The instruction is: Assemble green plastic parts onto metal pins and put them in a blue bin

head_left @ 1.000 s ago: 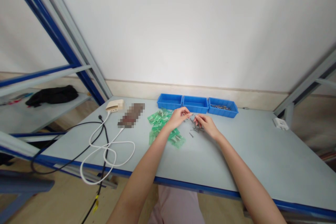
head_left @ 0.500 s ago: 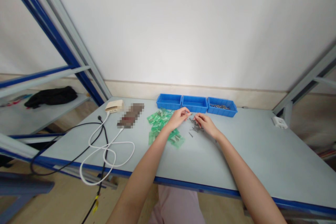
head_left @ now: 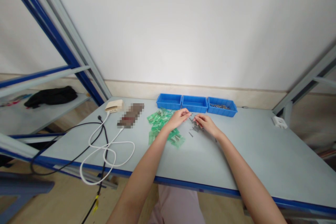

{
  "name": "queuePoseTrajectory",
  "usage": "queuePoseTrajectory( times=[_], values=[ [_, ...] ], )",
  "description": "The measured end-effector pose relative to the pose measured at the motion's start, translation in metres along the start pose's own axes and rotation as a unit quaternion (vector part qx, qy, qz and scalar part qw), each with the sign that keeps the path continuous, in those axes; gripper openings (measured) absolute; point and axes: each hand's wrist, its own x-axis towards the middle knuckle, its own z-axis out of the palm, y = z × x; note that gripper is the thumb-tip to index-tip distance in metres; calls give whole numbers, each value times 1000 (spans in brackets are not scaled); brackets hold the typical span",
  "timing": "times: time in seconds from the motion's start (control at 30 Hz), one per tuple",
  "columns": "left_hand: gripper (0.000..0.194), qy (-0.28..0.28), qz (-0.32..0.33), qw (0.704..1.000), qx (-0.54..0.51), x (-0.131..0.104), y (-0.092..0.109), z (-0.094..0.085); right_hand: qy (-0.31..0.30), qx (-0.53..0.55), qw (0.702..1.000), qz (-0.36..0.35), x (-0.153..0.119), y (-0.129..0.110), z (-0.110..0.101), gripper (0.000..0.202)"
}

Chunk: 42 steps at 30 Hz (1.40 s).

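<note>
My left hand [head_left: 180,117] is closed in a pinch just right of the green plastic bags [head_left: 160,123], with something small and dark at its fingertips that I cannot make out. Close to it on the right, my right hand [head_left: 204,122] has its fingers pressed together over a loose pile of grey screws [head_left: 195,129]; what they hold, if anything, is too small to tell. One screw [head_left: 190,134] lies apart, nearer the front. Several of the green bags have metal pieces inside.
Behind my hands stand three blue bins [head_left: 194,104]; the right one holds metal pieces. At left lie a cream box [head_left: 114,106], a blurred dark object [head_left: 130,115] and white and black cables. A white adapter [head_left: 279,122] is at right.
Both hands have shifted only slightly at the fingertips. The bags, bins and screw pile look the same.
</note>
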Motion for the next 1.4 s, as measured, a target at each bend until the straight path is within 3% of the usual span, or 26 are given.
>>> queuePoseTrajectory(
  times=[0.13,0.23,0.33,0.43,0.57,0.7,0.8,0.93,1.2,1.4],
  values=[
    [44,-10,3,999,42,0,0,-1,-21,5,1000,2,-1,-3,-1,39],
    [36,-1,5,996,92,-2,2,-5,2,43,999,5,1,-3,-4,41],
    [21,5,-3,974,227,-8,7,-15,88,90,992,18,5,1,-14,40],
    [23,-10,-18,936,352,-14,11,-25,217,143,965,32,10,11,-33,37],
    [19,-33,2,920,391,-17,9,-26,362,206,907,67,11,28,-64,30],
    [6,-53,33,917,393,-14,4,-18,433,282,852,85,8,39,-82,26],
    [8,-52,28,918,392,-12,1,-14,415,314,848,97,6,41,-84,27],
    [5,-51,18,917,394,-12,-1,-15,364,316,868,120,9,36,-73,24],
    [6,-45,-9,912,408,-11,-5,-21,301,218,924,88,9,18,-45,32],
    [8,-29,-11,887,460,-9,-5,-17,231,163,956,85,5,7,-34,41]
  ],
)
